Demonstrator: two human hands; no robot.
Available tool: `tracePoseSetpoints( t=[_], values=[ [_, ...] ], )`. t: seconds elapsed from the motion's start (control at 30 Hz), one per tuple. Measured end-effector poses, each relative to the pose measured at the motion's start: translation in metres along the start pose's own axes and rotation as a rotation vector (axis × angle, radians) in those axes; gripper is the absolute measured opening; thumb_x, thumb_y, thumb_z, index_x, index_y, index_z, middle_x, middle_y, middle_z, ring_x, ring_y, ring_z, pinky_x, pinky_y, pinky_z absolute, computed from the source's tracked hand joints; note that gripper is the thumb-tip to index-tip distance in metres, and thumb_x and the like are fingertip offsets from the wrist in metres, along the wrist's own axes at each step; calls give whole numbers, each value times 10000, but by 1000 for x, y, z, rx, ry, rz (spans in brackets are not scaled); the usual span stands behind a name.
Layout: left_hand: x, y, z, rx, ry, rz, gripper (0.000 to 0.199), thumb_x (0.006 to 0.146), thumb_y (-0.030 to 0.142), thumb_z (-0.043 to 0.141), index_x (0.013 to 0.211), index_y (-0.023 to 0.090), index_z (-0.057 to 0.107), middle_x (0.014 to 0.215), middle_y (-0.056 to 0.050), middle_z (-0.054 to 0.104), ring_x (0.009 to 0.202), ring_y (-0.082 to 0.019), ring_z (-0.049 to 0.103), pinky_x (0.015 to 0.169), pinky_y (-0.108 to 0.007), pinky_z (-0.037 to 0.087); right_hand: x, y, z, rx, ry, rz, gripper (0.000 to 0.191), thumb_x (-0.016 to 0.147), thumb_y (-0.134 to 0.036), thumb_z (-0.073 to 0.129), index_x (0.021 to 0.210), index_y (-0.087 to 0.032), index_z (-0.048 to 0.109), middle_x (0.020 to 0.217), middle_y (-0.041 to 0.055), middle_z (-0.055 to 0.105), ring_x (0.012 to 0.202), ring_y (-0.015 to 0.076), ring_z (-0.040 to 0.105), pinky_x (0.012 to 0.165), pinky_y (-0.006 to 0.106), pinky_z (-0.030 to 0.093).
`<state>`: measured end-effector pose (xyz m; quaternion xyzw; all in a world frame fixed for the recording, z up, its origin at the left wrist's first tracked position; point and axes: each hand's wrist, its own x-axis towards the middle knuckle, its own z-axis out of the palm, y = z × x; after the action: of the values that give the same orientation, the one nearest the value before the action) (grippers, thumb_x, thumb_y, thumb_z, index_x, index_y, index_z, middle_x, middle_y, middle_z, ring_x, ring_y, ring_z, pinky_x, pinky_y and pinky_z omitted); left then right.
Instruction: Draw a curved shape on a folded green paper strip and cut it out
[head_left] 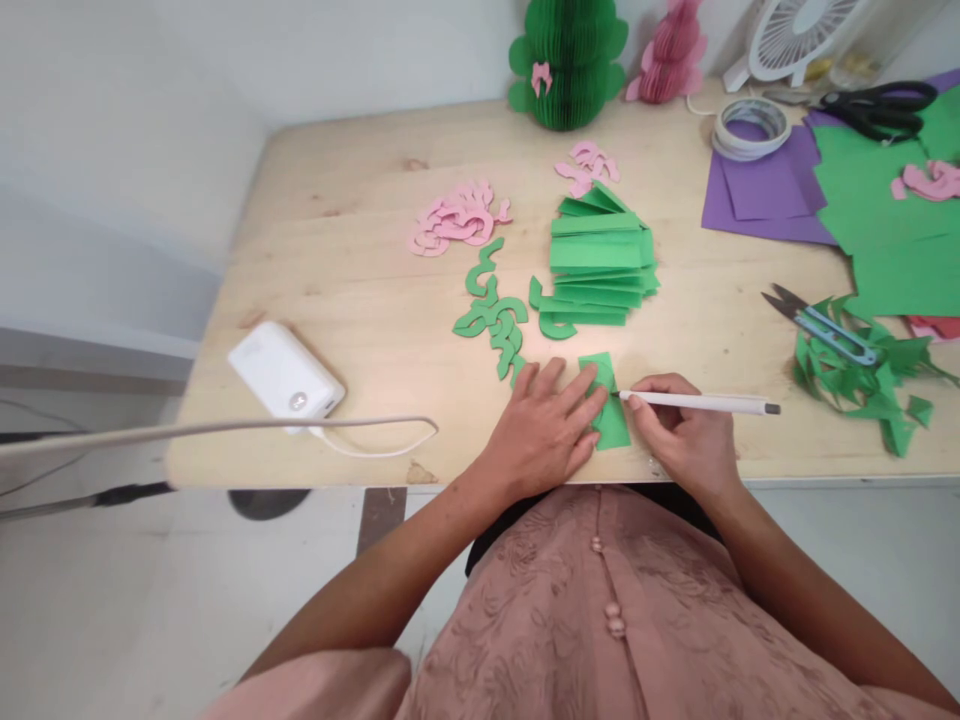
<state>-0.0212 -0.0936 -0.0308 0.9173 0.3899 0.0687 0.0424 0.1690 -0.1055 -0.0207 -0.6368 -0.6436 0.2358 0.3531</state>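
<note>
My left hand [546, 428] lies flat with its fingers spread, the fingertips pressing on a small green paper rectangle [613, 425] near the table's front edge. In my right hand [686, 440] is a white pen [697, 402], pinched near its tip, which meets the right edge of that paper. Just beyond my left hand lie cut green paper curls [495, 318]. Behind the rectangle sits a pile of folded green paper strips [600, 260]. Pink paper curls [459, 218] are heaped farther back on the left.
Small light-blue scissors [836, 333] rest on green paper scraps [855, 375] at the right. Behind them are green sheets [892, 260], purple paper [765, 190], a tape roll [750, 130] and black scissors [877, 108]. A white power bank [285, 370] with a cable lies left. Honeycomb paper ornaments [566, 65] stand behind.
</note>
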Motion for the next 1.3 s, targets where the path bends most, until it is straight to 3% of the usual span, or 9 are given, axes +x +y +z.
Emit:
tracePoseSetpoints(
  t=[0.47,1.3],
  values=[
    [0,0,0,-7,-1,-1,463,937,413,421,1341,208,518,1495,-48,408,1311,-361,343,1056,-541,274,-1,-1,0,-14,33,11,121,811,-303,592,753,-206,636,650,-4,639,465,108,483,436,241,365],
    [0,-1,2,0,16,6,473,931,425,431,1344,210,514,1494,-44,409,1307,-363,348,1049,-543,285,-1,2,2,-6,38,-16,113,817,-295,594,759,-205,631,667,-3,648,505,118,533,468,236,414]
  ],
)
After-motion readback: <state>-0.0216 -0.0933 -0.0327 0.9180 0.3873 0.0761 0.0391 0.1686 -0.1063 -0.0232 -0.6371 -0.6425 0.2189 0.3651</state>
